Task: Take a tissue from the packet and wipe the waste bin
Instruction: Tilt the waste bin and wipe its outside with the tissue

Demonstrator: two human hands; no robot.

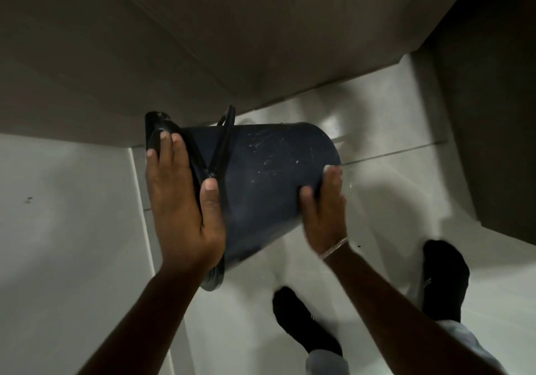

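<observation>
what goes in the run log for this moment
waste bin tilted sideways, off floor | left hand grips rim | right hand at base | tissue unclear

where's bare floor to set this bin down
Widest bare tile lies left of the left hand, below the cabinet. Another patch sits right of the waste bin, toward the dark wall. Crowded near the feet bottom right.

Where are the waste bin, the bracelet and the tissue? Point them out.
waste bin (261,177): head view, on its dark side wall.
bracelet (333,248): head view, on the chain at the right wrist.
tissue (329,168): head view, on the white bit under the right fingertips; blurred.
</observation>
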